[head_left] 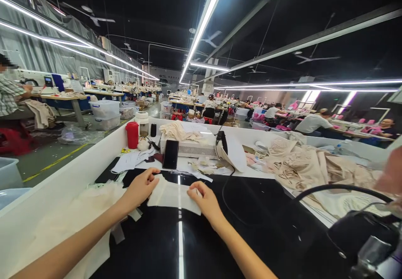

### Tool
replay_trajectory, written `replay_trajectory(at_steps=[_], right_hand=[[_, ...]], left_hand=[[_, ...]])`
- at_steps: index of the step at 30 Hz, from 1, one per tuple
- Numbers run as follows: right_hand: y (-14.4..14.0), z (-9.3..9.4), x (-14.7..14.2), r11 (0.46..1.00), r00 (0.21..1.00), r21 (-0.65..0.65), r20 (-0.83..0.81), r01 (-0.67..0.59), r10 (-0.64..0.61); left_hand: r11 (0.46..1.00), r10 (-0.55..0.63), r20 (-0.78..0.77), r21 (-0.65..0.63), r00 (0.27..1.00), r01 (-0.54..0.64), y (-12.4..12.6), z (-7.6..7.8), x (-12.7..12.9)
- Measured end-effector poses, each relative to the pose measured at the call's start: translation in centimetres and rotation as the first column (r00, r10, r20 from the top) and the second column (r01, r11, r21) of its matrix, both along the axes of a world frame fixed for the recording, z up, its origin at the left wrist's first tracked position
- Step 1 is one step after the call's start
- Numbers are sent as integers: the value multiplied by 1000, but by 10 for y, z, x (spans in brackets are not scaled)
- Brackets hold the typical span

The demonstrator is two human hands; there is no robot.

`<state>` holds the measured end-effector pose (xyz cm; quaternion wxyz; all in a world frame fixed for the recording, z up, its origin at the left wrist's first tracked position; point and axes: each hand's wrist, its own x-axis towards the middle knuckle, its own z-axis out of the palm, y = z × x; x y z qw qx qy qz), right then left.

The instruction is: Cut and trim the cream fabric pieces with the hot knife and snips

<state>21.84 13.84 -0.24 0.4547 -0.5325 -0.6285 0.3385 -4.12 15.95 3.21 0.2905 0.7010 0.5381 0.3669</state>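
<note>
Cloth lies in a pale pile, then the left hand has its grip pinched on one end of a white patch over the black counter, the right hand pinches its other end, and cream fabric sits heaped far right

Glossy black flat work surface, white upright border panels, loose cream fabric heap at left, white rear strip bearing red lidded plastic canister and white vented box, crumpled beige fabric pile at right.
</note>
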Motion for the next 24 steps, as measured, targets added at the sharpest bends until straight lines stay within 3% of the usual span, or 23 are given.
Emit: replay_trajectory(at_steps=[7,10,13,16,19,21,24], right_hand=[[23,-17,10,991,954,111,282,74,-103],[18,-21,9,987,930,161,360,21,-78],[10,-22,6,984,916,162,402,-77,6],[-2,-21,4,977,907,151,415,-153,78],[-14,-19,1,969,903,163,417,-184,101],[-21,-18,-1,966,900,149,416,-213,134],[-28,-17,-6,962,893,95,405,-255,196]], left_hand=[[996,86,-276,45,957,-76,14,-28,8],[997,61,-373,65,926,-39,1,-21,8],[998,19,-447,66,894,12,-20,3,-2],[999,26,-519,46,854,-2,-45,33,-31],[993,107,-603,31,791,-111,-72,54,-76],[974,189,-654,33,732,-222,-91,57,-106],[941,255,-698,19,669,-339,-115,44,-134]])
